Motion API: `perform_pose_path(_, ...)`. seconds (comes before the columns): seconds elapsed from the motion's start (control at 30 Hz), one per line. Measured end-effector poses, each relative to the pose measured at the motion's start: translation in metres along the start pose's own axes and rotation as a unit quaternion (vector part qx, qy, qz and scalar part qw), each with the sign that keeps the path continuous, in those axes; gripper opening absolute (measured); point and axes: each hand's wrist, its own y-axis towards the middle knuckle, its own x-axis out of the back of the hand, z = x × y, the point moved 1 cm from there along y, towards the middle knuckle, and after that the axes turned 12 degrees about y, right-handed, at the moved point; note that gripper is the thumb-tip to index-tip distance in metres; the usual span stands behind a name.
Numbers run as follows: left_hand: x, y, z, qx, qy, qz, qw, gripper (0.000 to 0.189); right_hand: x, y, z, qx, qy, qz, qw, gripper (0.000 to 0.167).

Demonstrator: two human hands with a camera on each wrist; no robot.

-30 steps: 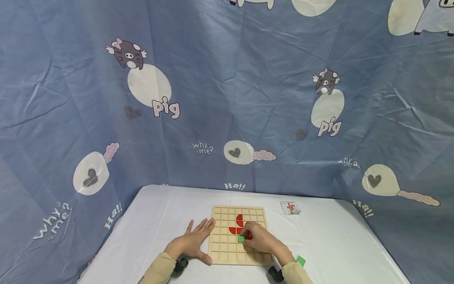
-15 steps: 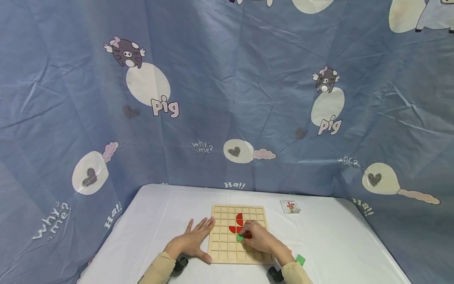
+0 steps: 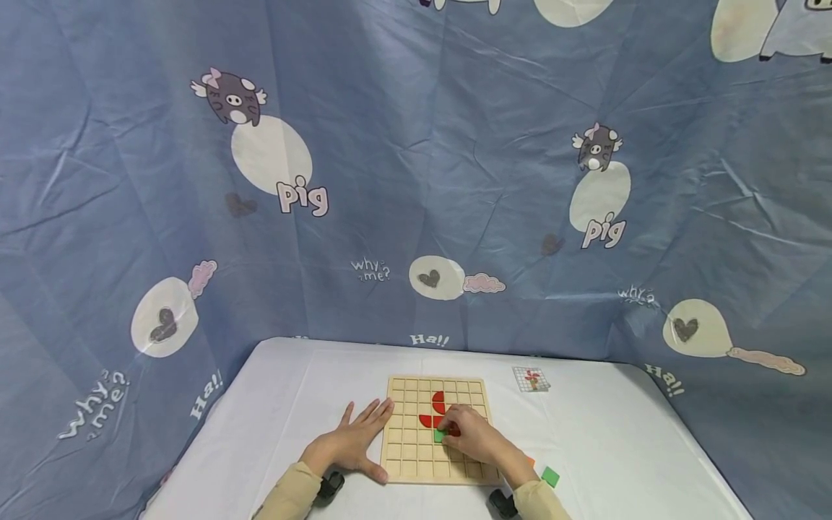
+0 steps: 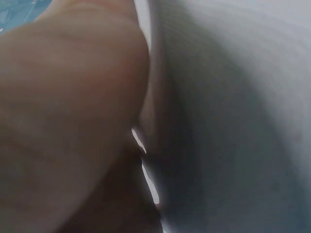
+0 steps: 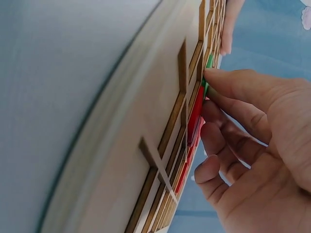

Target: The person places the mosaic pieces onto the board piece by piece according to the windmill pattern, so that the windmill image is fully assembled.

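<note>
A square wooden grid board (image 3: 409, 462) lies on the white table. My right hand (image 3: 477, 435) is over its middle, thumb and index fingertip pinching a small green tile (image 3: 439, 436) at a cell just below the red pieces. In the right wrist view, thumb and index finger meet at the green tile's edge, and the other fingers curl loosely beside a red piece (image 5: 196, 109). Red rounded pieces (image 3: 438, 397) sit in nearby cells, some partly covered by the hand. My left hand (image 3: 351, 442) rests with spread fingers along the board's left edge; its wrist view shows mostly blurred skin and tabletop.
At the back right lies a gridded picture card (image 3: 531, 379) with a red and green design. A loose green tile (image 3: 550, 477) and a partly hidden orange piece (image 3: 531, 462) lie beside the right forearm. A blue printed curtain (image 3: 390, 180) surrounds the table.
The green tile and my right fingertips have shifted very slightly left on the board. My left hand stays where it was.
</note>
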Motion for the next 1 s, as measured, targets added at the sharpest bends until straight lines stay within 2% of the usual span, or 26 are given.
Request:
perform_pose_path(0.53,0.000,0.000,0.001,0.004,-0.004,0.003,1.0000,0.128,0.001,-0.006,0.004,-0.017,0.033,-0.021,0.9991,0.019)
perform_pose_path(0.77,-0.001,0.001,0.000,0.006,-0.003,0.003,1.0000,0.129,0.012,-0.028,-0.002,-0.021,0.061,-0.032,0.9974,0.018)
perform_pose_path(1.0,-0.001,0.001,0.001,0.003,-0.010,-0.001,0.9999,0.129,0.031,-0.057,-0.013,-0.030,0.043,-0.041,0.9977,0.024)
